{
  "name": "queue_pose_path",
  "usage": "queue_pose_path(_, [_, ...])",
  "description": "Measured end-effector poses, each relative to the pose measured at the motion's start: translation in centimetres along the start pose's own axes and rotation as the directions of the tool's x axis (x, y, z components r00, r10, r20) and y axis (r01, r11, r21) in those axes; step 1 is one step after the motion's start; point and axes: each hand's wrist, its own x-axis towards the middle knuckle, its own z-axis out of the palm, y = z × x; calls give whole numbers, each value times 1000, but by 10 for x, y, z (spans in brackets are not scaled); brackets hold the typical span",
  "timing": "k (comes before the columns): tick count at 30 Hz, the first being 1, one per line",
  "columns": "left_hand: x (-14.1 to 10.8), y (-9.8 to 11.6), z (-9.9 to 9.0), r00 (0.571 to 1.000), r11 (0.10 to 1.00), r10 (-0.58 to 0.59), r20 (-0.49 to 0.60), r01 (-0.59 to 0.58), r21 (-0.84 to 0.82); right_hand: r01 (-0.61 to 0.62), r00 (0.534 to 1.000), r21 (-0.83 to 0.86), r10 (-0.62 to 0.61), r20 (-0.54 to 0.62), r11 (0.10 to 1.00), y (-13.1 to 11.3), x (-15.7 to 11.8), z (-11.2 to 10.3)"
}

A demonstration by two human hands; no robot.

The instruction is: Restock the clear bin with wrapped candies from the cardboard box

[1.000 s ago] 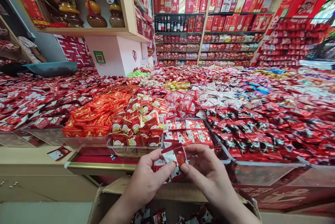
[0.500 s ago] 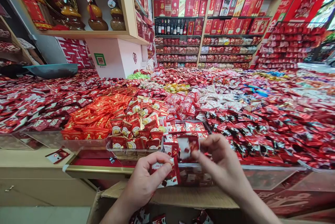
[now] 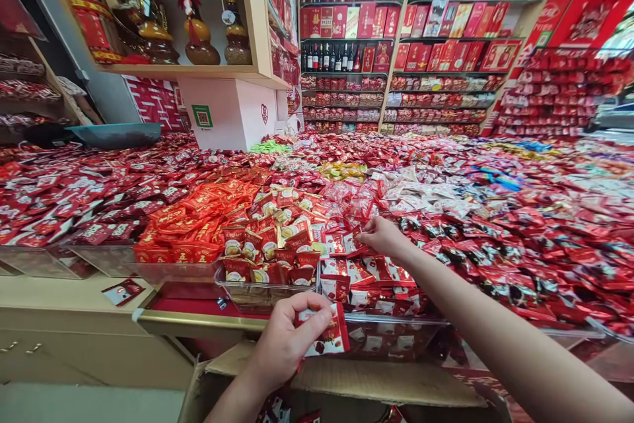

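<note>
Shop counter (image 3: 74, 344) heaped with red sweet packets (image 3: 99, 212): 1 red-and-white packet (image 3: 334, 334) is held in the left hand (image 3: 290, 344) above a cardboard box (image 3: 347, 377), while the right hand (image 3: 384, 236), fingers narrowed, is extended over a clear tray (image 3: 396, 321), any hold unclear.

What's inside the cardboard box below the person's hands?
Red foil packets lie inside the cardboard box, just below the left hand. The box's flap and the left forearm cover most of the inside, so how full it is cannot be seen.
</note>
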Motion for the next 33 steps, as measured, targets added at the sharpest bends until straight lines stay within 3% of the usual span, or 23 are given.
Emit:
queue_pose_path(9, [-1,2,-1,999,999,33,7,-33,28,123,992,-218,-126,3,968,0,-8,0])
queue_pose_path(13, [-3,-2,-1,999,979,-50,13,52,-197,187,980,-216,-196,-25,958,-10,-20,-13])
queue_pose_path(15, [-5,-3,1,994,932,-105,-12,95,-351,293,955,-115,-296,-10,949,-20,-40,-19])
queue_pose_path(17, [-7,-1,5,994,896,-103,-42,74,-437,388,916,114,-396,60,915,-30,-67,-21])
queue_pose_path(20, [-9,4,13,996,901,-16,-83,-22,-432,291,881,455,-421,215,842,-38,-106,-13])
queue_pose_path(23, [-11,8,19,986,918,45,-158,-103,-384,174,878,601,-399,263,780,-36,-125,2])
queue_pose_path(27, [-8,6,17,987,930,-15,-163,-46,-366,182,908,643,-379,181,743,-29,-122,10])
queue_pose_path(30, [-3,4,13,985,957,-81,-156,33,-289,307,911,610,-410,33,731,-24,-121,7])
queue_pose_path(31, [-2,3,11,980,960,-87,-178,35,-276,379,896,580,-443,-34,721,-22,-123,5])
queue_pose_path(33, [-1,4,9,967,958,-97,-235,26,-285,559,815,476,-555,-166,679,-21,-129,3])
